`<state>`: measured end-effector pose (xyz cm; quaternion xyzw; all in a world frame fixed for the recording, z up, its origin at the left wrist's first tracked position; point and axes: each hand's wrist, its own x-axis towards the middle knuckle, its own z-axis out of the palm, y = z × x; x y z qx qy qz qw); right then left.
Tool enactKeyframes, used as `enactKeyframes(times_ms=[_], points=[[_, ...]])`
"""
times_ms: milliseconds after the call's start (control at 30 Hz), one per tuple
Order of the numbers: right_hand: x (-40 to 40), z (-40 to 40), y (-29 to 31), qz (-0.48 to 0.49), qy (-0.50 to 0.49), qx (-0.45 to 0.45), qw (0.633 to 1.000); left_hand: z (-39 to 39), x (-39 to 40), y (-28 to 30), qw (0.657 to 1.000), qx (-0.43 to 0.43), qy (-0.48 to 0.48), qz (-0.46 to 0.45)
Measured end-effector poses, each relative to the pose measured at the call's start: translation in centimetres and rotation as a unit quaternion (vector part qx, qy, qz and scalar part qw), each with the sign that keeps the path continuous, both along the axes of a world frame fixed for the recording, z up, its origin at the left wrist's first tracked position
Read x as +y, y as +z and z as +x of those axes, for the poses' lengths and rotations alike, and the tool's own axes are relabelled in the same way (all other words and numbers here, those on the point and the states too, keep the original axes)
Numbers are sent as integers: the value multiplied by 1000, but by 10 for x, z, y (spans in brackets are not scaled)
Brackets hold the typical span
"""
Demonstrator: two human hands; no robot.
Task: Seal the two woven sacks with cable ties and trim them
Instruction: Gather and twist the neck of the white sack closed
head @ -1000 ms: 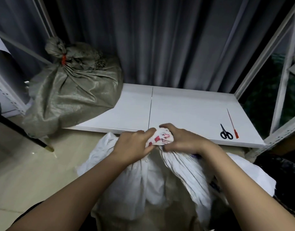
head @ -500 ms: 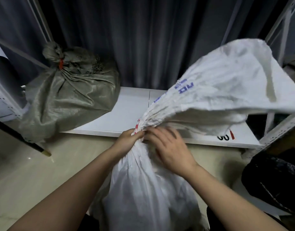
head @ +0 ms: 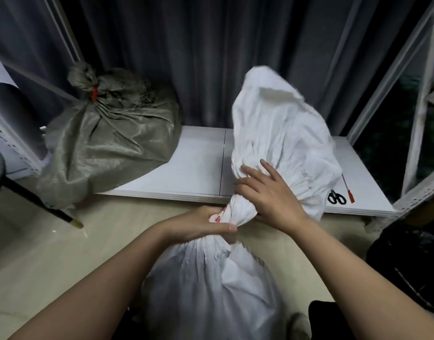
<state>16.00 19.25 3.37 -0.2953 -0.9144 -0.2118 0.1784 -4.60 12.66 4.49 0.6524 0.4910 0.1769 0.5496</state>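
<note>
Both hands (head: 235, 214) gather white sack (head: 211, 290) neck; scissors (head: 336, 198) seemingly nearby

White sack (head: 279, 133), grey-green sack (head: 108, 148) with red tie (head: 94, 93), black scissors (head: 336, 198).

storeroom | metal shelving (head: 407, 57) (perforated uprights); grey curtain (head: 211, 57); sacks

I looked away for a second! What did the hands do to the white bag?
The white sack's loose top got flipped up. The left hand now grips the neck; the right hand opened, pressing the top. The green sack, scissors and cable tie stayed put.
</note>
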Motion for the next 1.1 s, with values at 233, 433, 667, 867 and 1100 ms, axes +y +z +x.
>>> enactKeyframes(times_ms=[233, 433, 667, 867, 1100], points=[[-4, 2, 21, -306, -118, 2, 945, 8, -4, -5, 953, 230, 51, 192], [-9, -4, 27, -549, -124, 135, 815, 23, -12, -16, 820, 360, 59, 441], [-17, -10, 27, -680, -64, 192, 705, 25, -13, -10, 770, 409, 109, 477], [-23, -12, 29, -531, -110, 134, 830, 24, -11, -7, 858, 341, 158, 350], [-43, -17, 12, 17, -18, 148, 989, 4, 10, -23, 953, 30, 284, 107]])
